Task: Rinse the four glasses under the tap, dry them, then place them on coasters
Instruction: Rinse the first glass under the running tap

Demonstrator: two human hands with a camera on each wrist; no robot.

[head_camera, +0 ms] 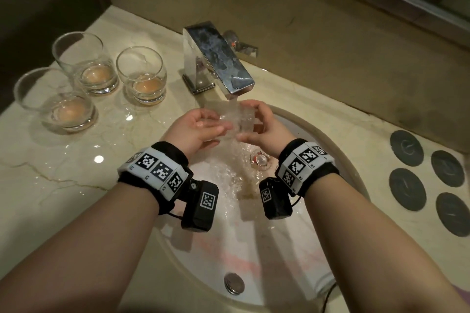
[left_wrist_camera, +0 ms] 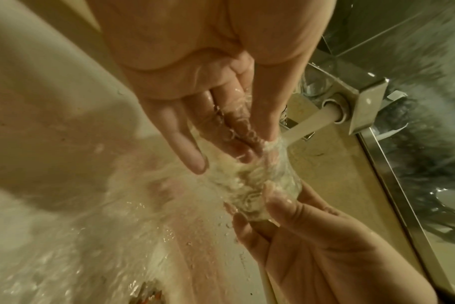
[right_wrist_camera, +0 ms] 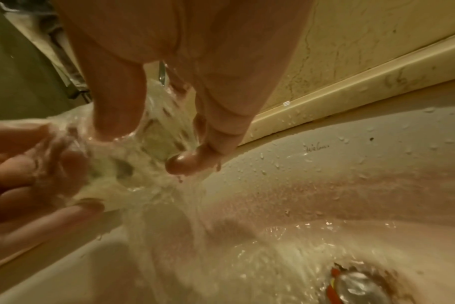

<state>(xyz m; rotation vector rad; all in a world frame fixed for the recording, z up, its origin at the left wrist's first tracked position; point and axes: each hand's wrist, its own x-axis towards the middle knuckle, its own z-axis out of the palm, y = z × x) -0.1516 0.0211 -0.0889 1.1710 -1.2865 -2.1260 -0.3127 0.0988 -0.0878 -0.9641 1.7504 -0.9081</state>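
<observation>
A clear glass lies on its side in the stream from the chrome tap, over the white sink. My left hand holds one end, thumb and fingers round it; water blurs the fingers at the glass. My right hand pinches the other end between thumb and fingers. Three glasses with orange-brown dregs stand on the counter at left. Several dark round coasters lie on the counter at right.
Water splashes down the basin toward the drain. The marble counter at left is wet with puddles. A wall and mirror ledge run behind the tap. The tap lever sticks out behind the spout.
</observation>
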